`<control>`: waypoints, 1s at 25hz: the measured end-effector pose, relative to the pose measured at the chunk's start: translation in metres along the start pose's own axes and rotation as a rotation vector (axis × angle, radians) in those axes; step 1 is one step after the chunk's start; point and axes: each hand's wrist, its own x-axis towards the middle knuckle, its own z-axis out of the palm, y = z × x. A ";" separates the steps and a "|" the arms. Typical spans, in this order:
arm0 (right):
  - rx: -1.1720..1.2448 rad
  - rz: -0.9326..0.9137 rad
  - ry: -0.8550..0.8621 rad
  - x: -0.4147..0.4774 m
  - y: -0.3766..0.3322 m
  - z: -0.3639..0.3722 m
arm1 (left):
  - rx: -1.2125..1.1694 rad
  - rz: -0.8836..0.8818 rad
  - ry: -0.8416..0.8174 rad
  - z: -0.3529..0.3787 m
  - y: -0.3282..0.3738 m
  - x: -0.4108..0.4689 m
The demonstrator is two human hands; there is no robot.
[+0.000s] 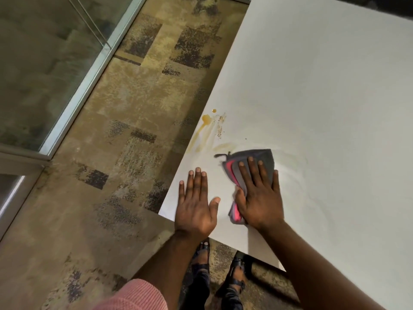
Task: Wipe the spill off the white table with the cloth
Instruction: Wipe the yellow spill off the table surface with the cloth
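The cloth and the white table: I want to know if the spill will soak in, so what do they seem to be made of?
The cloth looks like soft woven or microfibre fabric, grey with a pink layer; it folds limply under the right hand. The white table seems a smooth matt laminate or painted board: the brown spill sits beaded and streaked on top, so probably not soaking in.

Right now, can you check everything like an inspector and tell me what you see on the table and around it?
Surface: white table, faint wipe smears beside the cloth.
Job's things: brown spill near the table's left edge, partly smeared, not yet cleared; grey and pink cloth just short of it.
Clutter: nothing seen.
Grippers: left hand flat on the bare table; right hand pressing flat on the cloth.
Cables: nothing seen.
Surroundings: patterned carpet, glass partition left.
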 end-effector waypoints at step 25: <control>-0.037 -0.160 -0.025 0.202 -0.025 -0.014 | -0.028 0.019 0.060 0.011 -0.004 0.006</control>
